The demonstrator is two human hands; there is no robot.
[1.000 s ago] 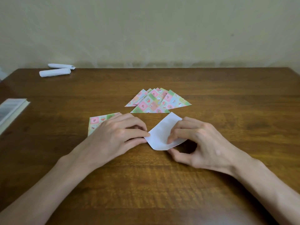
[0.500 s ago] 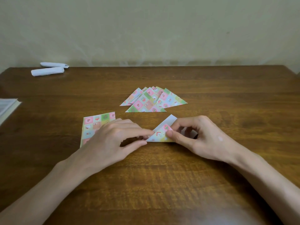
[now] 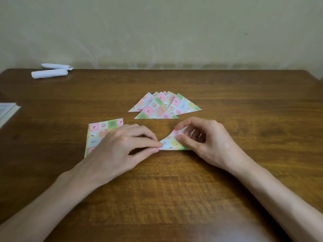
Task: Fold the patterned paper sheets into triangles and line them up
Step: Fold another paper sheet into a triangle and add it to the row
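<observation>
Folded triangles (image 3: 163, 107) and flat sheets (image 3: 99, 131): pastel pink, green, blue, yellow checks with small red motifs; table (image 3: 227, 180) dark brown woodgrain; paper rolls (image 3: 49, 73) white; wall (image 3: 157, 28) pale greenish-beige.

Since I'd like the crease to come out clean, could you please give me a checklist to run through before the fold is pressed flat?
1. Left hand pins the left corner of the sheet being folded: ok.
2. Right hand holds the upper flap: ok.
3. Edges aligned under the fingers: cannot tell.
4. Flap lying flat: not ok, it is raised.
5. Folded triangles lie apart from the work: ok.
6. Unfolded stack ready, partly under the left hand: ok.
</observation>
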